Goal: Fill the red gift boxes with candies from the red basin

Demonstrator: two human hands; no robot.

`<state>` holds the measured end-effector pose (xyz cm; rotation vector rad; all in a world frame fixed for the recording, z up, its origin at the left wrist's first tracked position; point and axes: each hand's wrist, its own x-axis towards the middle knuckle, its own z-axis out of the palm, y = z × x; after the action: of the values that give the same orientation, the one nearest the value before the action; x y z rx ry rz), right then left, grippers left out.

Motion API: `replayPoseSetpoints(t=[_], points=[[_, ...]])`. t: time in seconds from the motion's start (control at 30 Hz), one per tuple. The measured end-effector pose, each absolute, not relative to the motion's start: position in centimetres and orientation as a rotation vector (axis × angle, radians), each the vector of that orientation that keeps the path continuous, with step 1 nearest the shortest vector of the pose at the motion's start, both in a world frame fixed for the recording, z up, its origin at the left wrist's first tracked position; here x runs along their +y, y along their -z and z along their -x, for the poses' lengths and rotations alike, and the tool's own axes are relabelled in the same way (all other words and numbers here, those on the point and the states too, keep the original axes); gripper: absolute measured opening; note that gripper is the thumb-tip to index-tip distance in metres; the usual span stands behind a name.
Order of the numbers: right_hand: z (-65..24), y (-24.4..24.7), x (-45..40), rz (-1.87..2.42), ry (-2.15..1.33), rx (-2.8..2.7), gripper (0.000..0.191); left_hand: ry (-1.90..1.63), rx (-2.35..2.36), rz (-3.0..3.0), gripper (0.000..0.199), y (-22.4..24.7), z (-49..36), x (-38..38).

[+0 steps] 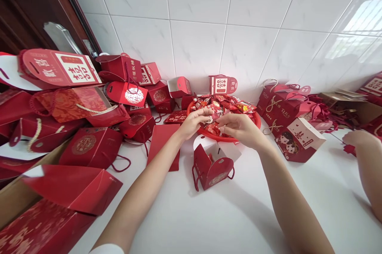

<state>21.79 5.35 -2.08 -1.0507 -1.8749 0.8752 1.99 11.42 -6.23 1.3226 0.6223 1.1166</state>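
Left of the round red plastic basin: one crowded heap of glossy red printed cardboard gift boxes, several with rope handles, many leaning on one another. A knock at its near edge could set it sliding.

Just left of the basin, nearer the wearer: one plain red flat-faced cardboard box.

Over the basin's left part: the left hand, fingers curved toward the thumb; whether anything is pinched cannot be told.

In the basin: many small shiny red-wrapped packets, heaped to the rim. Careless stirring could probably spill some.

Directly before the basin: one small dark-red cardboard box with raised flaps and red cord handles, upright. A dropping wrist could tip it or crush a flap.

Over the basin's right part: the right hand, fingers bent, thumb beneath; grip uncertain.

Right of the basin: one cream-and-red cardboard box with cartoon figures; farther right, another person's hand.
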Motion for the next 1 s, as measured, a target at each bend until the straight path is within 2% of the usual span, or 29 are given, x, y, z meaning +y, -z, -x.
replayPoseSetpoints(t=[0.3, 0.43, 0.57, 0.77, 1.0], points=[[-26.9, 1.3, 6.6, 1.468, -0.386, -1.641, 0.012, -1.104, 0.57, -1.423, 0.037, 6.8, -1.9, 11.9], [-28.5, 1.9, 7.4, 1.762, -0.257, -1.731, 0.024, -1.098, 0.596, -1.441, 0.037, 6.9, -1.8, 12.0], [-28.9, 2.7, 8.2, 1.954, -0.246, -1.924, 0.04, -1.1, 0.605, -1.438, 0.036, 7.0, -1.8, 12.0], [-28.1, 3.8, 9.0, 2.139, -0.171, -2.045, 0.053, -1.102, 0.598, -1.436, 0.035, 7.1, -1.8, 12.0], [-27.2, 4.3, 9.2, 2.17, -0.145, -2.106, 0.056, -1.083, 0.592, -1.435, 0.038, 7.0, -1.8, 12.0]])
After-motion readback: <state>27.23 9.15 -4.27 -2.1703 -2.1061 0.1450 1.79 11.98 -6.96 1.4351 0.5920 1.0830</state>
